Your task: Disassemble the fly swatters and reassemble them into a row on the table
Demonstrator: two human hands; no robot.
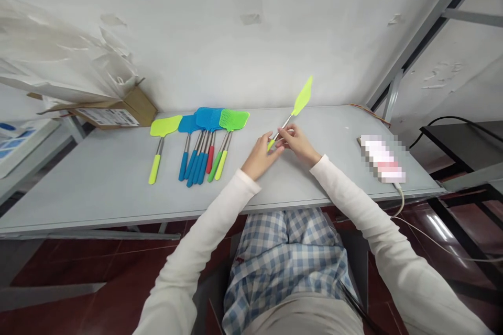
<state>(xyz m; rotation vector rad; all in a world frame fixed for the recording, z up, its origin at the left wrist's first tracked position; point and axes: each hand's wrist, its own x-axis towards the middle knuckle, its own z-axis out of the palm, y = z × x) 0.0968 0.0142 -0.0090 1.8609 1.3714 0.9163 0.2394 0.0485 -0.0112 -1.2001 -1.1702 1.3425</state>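
A yellow-green fly swatter (303, 97) with a thin metal shaft slants up and to the right in front of me, its head seen nearly edge-on. My left hand (260, 158) is closed around its yellow-green handle, most of which the fingers hide. At the metal shaft just above the handle, my right hand (297, 142) pinches with thumb and fingers. Left of my hands, blue fly swatters (208, 118) lie overlapped in a pile, with a green fly swatter (234, 120) at the right side. Farther left lies another yellow-green fly swatter (165, 126).
A grey table (113, 178) stands against a white wall. At its back left is an open cardboard box (137, 107) with clear plastic. A phone (381, 159), its screen blurred, lies at the right with a white cable (401, 204) hanging over the edge.
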